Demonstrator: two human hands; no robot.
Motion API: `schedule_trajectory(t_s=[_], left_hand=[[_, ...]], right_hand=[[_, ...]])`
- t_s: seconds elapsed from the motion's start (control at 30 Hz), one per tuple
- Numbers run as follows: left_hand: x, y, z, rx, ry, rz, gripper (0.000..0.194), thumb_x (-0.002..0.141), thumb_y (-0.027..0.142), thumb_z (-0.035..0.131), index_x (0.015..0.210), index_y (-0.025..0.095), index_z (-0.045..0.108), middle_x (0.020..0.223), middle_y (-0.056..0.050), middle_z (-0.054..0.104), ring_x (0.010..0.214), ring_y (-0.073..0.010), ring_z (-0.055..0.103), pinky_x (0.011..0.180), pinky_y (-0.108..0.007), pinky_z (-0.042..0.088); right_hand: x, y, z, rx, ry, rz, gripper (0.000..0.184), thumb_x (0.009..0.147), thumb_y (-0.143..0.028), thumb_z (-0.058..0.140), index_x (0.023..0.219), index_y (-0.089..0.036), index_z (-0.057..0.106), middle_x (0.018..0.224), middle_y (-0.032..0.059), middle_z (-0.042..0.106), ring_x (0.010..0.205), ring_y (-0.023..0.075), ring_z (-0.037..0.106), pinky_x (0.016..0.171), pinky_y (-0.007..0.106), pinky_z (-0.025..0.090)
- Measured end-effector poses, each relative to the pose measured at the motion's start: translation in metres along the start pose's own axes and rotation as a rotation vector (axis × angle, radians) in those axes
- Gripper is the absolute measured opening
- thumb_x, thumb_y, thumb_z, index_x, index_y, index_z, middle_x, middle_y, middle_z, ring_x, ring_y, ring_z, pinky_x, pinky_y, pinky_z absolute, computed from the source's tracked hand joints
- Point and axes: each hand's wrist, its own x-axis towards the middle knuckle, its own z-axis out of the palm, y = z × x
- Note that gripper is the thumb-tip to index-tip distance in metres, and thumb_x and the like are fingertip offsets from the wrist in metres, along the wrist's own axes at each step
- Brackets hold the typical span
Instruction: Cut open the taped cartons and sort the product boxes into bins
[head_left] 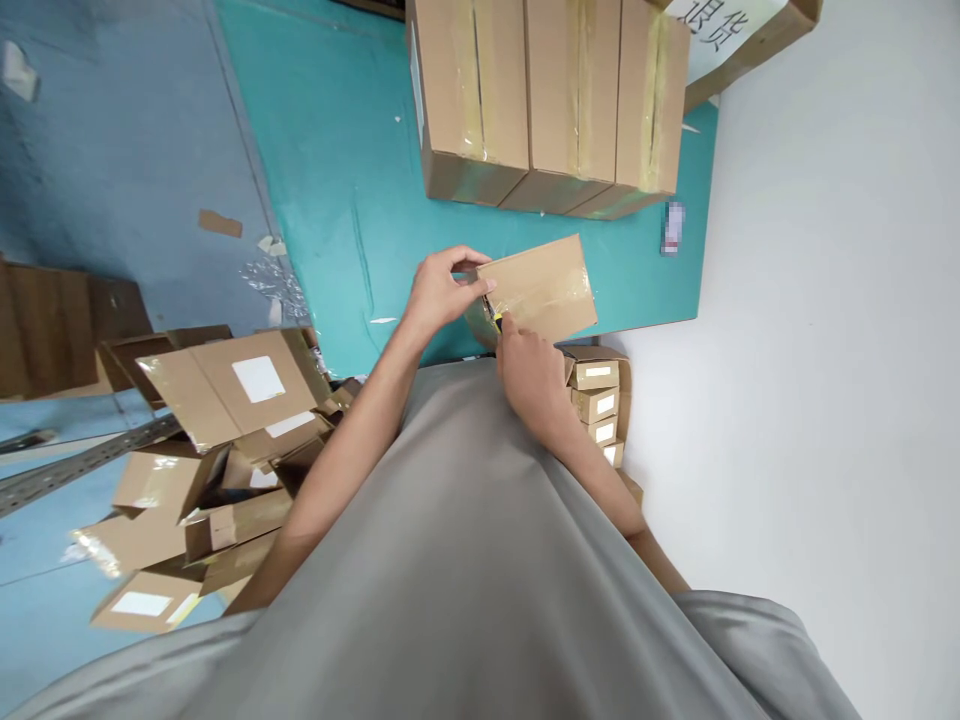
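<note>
One carton point(544, 285), broad face uncut, sat at the teal table's point(330, 180) near edge, the half-curled left hand point(439, 292) pinching its corner, the right hand point(534, 378) closed around a cutter point(498, 321) at its end, cut extent unclear.

Blue floor point(172, 160), plain white wall point(817, 330)

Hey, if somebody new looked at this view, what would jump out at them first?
Probably the three big taped boxes side by side at the far edge of the bright teal table. Next, the messy heap of opened cartons on the floor to the left. Then, in the middle, two hands at a smaller box, the right holding a yellow-and-black tool, the left gripping its end.
</note>
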Motion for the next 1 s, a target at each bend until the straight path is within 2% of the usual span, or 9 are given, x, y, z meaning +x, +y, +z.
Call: schedule_trajectory(t_s=[0.13, 0.27, 0.43, 0.63, 0.73, 0.83, 0.9, 1.0], left_hand=[[-0.006, 0.003, 0.005, 0.021, 0.03, 0.002, 0.036, 0.078, 0.023, 0.087, 0.114, 0.021, 0.085, 0.115, -0.006, 0.081, 0.115, -0.0337, 0.075, 0.106, -0.055, 0.067], [-0.009, 0.004, 0.007, 0.021, 0.061, 0.008, 0.036, 0.08, 0.024, 0.086, 0.116, 0.021, 0.084, 0.119, -0.007, 0.079, 0.119, -0.0342, 0.074, 0.105, -0.054, 0.068], [-0.017, 0.006, 0.008, 0.002, 0.057, 0.0, 0.036, 0.086, 0.028, 0.085, 0.122, 0.021, 0.082, 0.125, -0.007, 0.077, 0.125, -0.0348, 0.073, 0.108, -0.053, 0.067], [-0.018, 0.005, 0.014, -0.007, 0.097, 0.013, 0.04, 0.093, 0.041, 0.085, 0.127, 0.021, 0.079, 0.13, -0.008, 0.077, 0.13, -0.0329, 0.073, 0.107, -0.048, 0.069], [-0.005, 0.005, 0.021, 0.0, 0.111, 0.048, 0.044, 0.095, 0.05, 0.084, 0.129, 0.023, 0.078, 0.132, -0.009, 0.078, 0.132, -0.0312, 0.074, 0.109, -0.047, 0.069], [0.006, 0.007, 0.025, 0.036, 0.054, 0.118, 0.049, 0.098, 0.053, 0.082, 0.138, 0.025, 0.075, 0.145, -0.011, 0.074, 0.142, -0.0318, 0.07, 0.12, -0.049, 0.062], [0.007, 0.008, 0.022, 0.074, -0.023, 0.175, 0.062, 0.096, 0.053, 0.084, 0.151, 0.028, 0.07, 0.161, -0.013, 0.066, 0.155, -0.0343, 0.061, 0.13, -0.052, 0.053], [-0.002, 0.008, 0.012, 0.131, -0.155, 0.209, 0.095, 0.091, 0.054, 0.09, 0.174, 0.034, 0.049, 0.185, -0.013, 0.042, 0.174, -0.0378, 0.037, 0.141, -0.055, 0.038]], right_hand=[[-0.018, 0.007, -0.006, -0.066, -0.055, -0.001, 0.056, 0.118, -0.013, 0.035, 0.171, -0.013, 0.051, 0.12, 0.0242, 0.084, 0.106, 0.0339, 0.085, 0.085, 0.037, 0.064], [-0.036, 0.021, -0.002, -0.117, -0.194, -0.006, 0.054, 0.114, -0.007, 0.033, 0.158, -0.012, 0.063, 0.113, 0.0227, 0.085, 0.107, 0.0332, 0.086, 0.084, 0.037, 0.064], [-0.039, 0.031, 0.004, -0.114, -0.229, -0.021, 0.052, 0.118, -0.018, 0.036, 0.167, -0.015, 0.055, 0.109, 0.0207, 0.085, 0.106, 0.0335, 0.086, 0.083, 0.038, 0.062], [-0.041, 0.049, -0.009, -0.044, -0.226, -0.035, 0.051, 0.121, -0.03, 0.037, 0.168, -0.023, 0.055, 0.109, 0.017, 0.086, 0.099, 0.0354, 0.085, 0.078, 0.038, 0.058], [-0.041, 0.062, -0.012, 0.029, -0.187, -0.033, 0.049, 0.12, -0.032, 0.04, 0.164, -0.024, 0.06, 0.111, 0.0153, 0.087, 0.098, 0.0353, 0.084, 0.079, 0.037, 0.054], [-0.041, 0.071, -0.012, 0.14, -0.082, -0.039, 0.049, 0.118, -0.032, 0.044, 0.162, -0.019, 0.062, 0.117, 0.0169, 0.087, 0.096, 0.0346, 0.083, 0.076, 0.034, 0.05], [-0.039, 0.078, -0.011, 0.249, 0.03, -0.052, 0.048, 0.117, -0.035, 0.045, 0.157, -0.018, 0.065, 0.119, 0.017, 0.087, 0.096, 0.0341, 0.082, 0.074, 0.033, 0.047], [-0.029, 0.098, -0.007, 0.393, 0.192, -0.031, 0.045, 0.116, -0.036, 0.044, 0.148, -0.02, 0.071, 0.117, 0.0159, 0.087, 0.095, 0.0336, 0.08, 0.073, 0.033, 0.046]])
